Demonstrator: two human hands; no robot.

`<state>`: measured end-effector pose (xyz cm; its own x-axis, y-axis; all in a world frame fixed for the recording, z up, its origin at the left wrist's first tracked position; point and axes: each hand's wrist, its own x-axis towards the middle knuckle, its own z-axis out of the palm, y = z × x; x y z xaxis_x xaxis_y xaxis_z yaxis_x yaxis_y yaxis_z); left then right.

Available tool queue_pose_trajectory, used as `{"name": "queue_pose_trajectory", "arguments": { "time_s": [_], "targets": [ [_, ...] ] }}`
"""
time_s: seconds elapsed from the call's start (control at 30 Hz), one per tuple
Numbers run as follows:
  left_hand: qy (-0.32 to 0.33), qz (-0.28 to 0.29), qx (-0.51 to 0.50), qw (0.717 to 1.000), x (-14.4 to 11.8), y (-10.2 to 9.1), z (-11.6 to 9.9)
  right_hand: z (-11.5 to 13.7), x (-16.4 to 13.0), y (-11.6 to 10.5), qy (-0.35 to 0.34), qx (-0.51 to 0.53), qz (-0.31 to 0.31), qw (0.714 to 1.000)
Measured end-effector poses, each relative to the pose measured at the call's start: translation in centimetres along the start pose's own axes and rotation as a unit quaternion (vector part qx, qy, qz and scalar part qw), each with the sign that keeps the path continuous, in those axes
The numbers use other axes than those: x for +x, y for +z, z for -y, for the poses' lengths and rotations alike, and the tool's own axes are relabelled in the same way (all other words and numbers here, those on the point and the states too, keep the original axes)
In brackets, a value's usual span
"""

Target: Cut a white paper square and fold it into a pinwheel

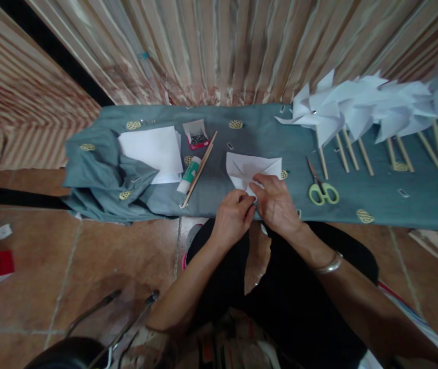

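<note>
A white paper square [252, 169] with cut diagonals lies on the teal cloth [219, 200] in front of me. My left hand [233, 214] pinches its near corner, fingers closed on the paper. My right hand [276, 204] presses and holds the same near edge beside it, a metal bangle on its wrist. The paper's near part is hidden under both hands.
Green-handled scissors [322, 190] lie right of the paper. A row of finished white paper pinwheels [361, 110] on wooden sticks fills the right. To the left lie a wooden stick [200, 168], a glue stick [189, 174], a small box of pins [196, 135] and blank sheets [153, 151].
</note>
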<state>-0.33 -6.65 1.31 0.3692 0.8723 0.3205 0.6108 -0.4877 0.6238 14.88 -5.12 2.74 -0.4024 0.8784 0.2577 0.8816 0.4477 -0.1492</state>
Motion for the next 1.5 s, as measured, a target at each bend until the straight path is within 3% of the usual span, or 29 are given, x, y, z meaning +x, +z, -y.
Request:
{"name": "queue_pose_trajectory", "arguments": {
  "time_s": [0.3,0.5,0.67,0.77,1.0,1.27,1.4,1.5],
  "targets": [
    [0.011,-0.024,0.005,1.000,-0.2,0.6,0.4,-0.3,0.6,1.0,-0.006,0.033,0.002,0.999],
    [-0.006,0.008,0.007,1.000,0.1,0.3,0.3,-0.1,0.4,0.7,0.013,0.048,-0.025,0.998],
    [-0.011,0.036,0.014,0.999,0.3,-0.2,0.1,-2.7,1.0,0.3,0.096,0.110,-0.124,0.982],
    [-0.013,0.042,0.023,0.999,0.4,-0.4,-0.1,-5.3,2.0,0.5,0.166,0.107,-0.147,0.969],
    [-0.009,0.076,0.027,0.997,0.8,-1.4,0.1,-8.3,3.2,0.2,0.239,0.191,-0.079,0.949],
    [0.006,0.085,0.049,0.995,1.4,-3.7,0.9,-10.3,2.0,0.3,0.299,0.347,-0.065,0.887],
    [0.005,0.098,0.082,0.992,2.3,-4.8,1.8,-10.4,1.4,-0.1,0.331,0.408,-0.035,0.850],
    [0.009,0.096,0.102,0.990,3.1,-5.2,2.8,-9.9,0.9,-0.7,0.330,0.412,-0.006,0.849]
  ]
}}
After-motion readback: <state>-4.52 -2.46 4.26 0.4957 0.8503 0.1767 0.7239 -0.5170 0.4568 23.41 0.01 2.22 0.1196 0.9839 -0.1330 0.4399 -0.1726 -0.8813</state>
